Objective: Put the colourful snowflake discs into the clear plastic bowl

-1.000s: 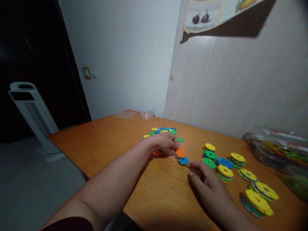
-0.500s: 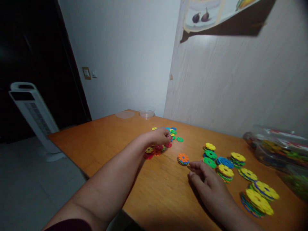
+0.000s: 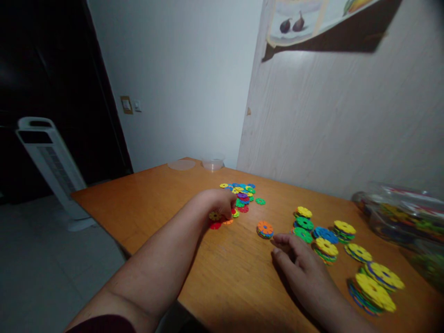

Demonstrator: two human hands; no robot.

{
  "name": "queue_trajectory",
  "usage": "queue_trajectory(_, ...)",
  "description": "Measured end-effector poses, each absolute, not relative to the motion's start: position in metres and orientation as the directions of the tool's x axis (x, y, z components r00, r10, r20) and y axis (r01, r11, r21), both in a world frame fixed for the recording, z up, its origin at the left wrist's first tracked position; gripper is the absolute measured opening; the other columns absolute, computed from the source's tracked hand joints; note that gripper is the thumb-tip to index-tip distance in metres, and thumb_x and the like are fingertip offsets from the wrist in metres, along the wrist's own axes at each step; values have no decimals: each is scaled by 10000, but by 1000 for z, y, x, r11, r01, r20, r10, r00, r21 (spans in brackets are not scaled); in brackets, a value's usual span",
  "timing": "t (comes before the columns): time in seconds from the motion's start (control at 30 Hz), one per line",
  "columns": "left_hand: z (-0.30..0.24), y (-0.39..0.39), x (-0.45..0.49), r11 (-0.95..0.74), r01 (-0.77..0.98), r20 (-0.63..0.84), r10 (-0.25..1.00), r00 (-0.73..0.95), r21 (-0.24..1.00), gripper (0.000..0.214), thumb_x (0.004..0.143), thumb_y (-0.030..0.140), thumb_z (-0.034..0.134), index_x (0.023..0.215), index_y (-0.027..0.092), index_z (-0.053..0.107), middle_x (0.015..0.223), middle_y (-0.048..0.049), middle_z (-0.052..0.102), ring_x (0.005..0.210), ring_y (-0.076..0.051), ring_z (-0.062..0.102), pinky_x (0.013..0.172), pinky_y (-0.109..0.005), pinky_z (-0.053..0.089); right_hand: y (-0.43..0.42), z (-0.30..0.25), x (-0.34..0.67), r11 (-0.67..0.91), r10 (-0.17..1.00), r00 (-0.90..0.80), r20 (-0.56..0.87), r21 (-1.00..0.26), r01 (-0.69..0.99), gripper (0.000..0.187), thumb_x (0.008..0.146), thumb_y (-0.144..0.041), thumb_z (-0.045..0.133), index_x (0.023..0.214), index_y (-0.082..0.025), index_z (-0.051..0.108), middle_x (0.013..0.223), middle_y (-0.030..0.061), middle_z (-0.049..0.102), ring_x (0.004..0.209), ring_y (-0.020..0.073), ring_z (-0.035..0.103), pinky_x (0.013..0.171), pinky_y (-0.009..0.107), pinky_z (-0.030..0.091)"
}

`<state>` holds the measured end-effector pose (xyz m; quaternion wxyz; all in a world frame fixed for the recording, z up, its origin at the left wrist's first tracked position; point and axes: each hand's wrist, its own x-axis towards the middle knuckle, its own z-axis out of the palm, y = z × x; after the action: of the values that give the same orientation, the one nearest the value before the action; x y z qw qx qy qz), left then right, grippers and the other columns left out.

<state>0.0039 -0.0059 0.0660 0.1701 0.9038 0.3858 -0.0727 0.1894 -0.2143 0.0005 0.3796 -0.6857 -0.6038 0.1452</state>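
My left hand (image 3: 224, 202) reaches over a loose pile of notched, flower-shaped plastic discs. Its fingers point down and are pressed together among the discs, next to a red disc (image 3: 215, 225) and an orange disc (image 3: 228, 222); what they pinch is hidden. A purple disc (image 3: 242, 196) lies just beyond the fingertips. My right hand (image 3: 300, 259) rests on the table, fingers loosely curved and thumb apart, with nothing in it. Just off its fingertips stands a short stack topped by an orange disc (image 3: 265, 228).
Several disc stacks stand right of my right hand, among them a tall yellow-topped stack (image 3: 373, 291) and a blue-topped one (image 3: 325, 234). Clear containers (image 3: 398, 212) with colourful pieces sit at the table's right edge. A clear bowl (image 3: 212, 163) and a lid (image 3: 181, 164) lie at the back.
My left hand has drawn back and slightly left over the pile, uncovering purple, green and yellow discs. My right hand stays where it was.
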Motion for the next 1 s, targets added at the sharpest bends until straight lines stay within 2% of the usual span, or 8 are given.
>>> queue_trajectory(0.13, 66, -6, 3, -630, 722, -292, 661, 692, 287, 296, 546, 329, 751, 745, 191, 580, 726, 8, 615, 660, -159, 537, 545, -241, 372, -216, 2, 188, 20, 936, 229, 266, -691, 722, 274, 858, -362, 495, 1060, -213, 606, 1062, 69, 651, 975, 233, 598, 838, 376, 456)
queue_trajectory(0.2, 67, -9, 4, -616, 705, -282, 648, 707, 352, 320, 565, 354, 752, 770, 195, 565, 716, 16, 608, 639, -150, 527, 551, -243, 372, -216, 2, 188, 16, 935, 232, 268, -688, 726, 273, 861, -358, 493, 1064, -213, 604, 1062, 70, 649, 972, 232, 595, 834, 375, 456)
queue_trajectory(0.3, 71, -18, 10, -644, 610, -146, 624, 768, 462, 408, 577, 380, 763, 876, 201, 550, 779, 27, 601, 679, -137, 524, 574, -230, 364, -215, 2, 188, 14, 936, 232, 265, -686, 727, 266, 867, -353, 490, 1061, -213, 604, 1058, 65, 646, 962, 225, 591, 820, 368, 455)
queue_trajectory(0.4, 71, -32, 23, -716, 479, -15, 549, 836, 509, 426, 616, 408, 753, 922, 197, 546, 829, 24, 581, 725, -132, 518, 580, -225, 349, -215, 1, 188, 20, 936, 229, 269, -688, 726, 260, 869, -351, 491, 1060, -215, 603, 1047, 57, 646, 946, 219, 589, 800, 356, 455)
queue_trajectory(0.63, 59, -57, 50, -723, 394, 13, 487, 873, 568, 461, 642, 428, 760, 977, 194, 546, 873, 5, 586, 756, -137, 528, 600, -233, 355, -214, 1, 188, 41, 938, 211, 273, -694, 719, 269, 865, -343, 489, 1075, -220, 603, 1022, 49, 657, 940, 217, 597, 798, 345, 455)
queue_trajectory(0.73, 60, -59, 49, -743, 401, 11, 481, 877, 535, 520, 618, 484, 767, 997, 193, 562, 866, -5, 593, 747, -146, 530, 608, -246, 358, -213, 0, 190, 39, 942, 205, 267, -690, 723, 276, 850, -340, 495, 1073, -223, 611, 1028, 52, 665, 947, 227, 604, 801, 349, 454)
queue_trajectory(0.87, 58, -59, 50, -813, 409, 0, 449, 894, 414, 544, 595, 592, 737, 938, 191, 605, 816, -21, 592, 712, -167, 524, 587, -271, 339, -212, -1, 191, 38, 943, 204, 263, -695, 718, 265, 844, -336, 495, 1054, -232, 619, 1023, 40, 673, 936, 223, 612, 787, 335, 456)
queue_trajectory(1.0, 52, -58, 55, -878, 365, 29, 392, 919, 310, 541, 620, 595, 710, 969, 193, 614, 902, -49, 608, 776, -191, 535, 606, -271, 351, -213, 2, 189, 25, 941, 214, 261, -688, 725, 257, 854, -334, 493, 1060, -234, 610, 1045, 37, 662, 965, 217, 597, 799, 332, 449)
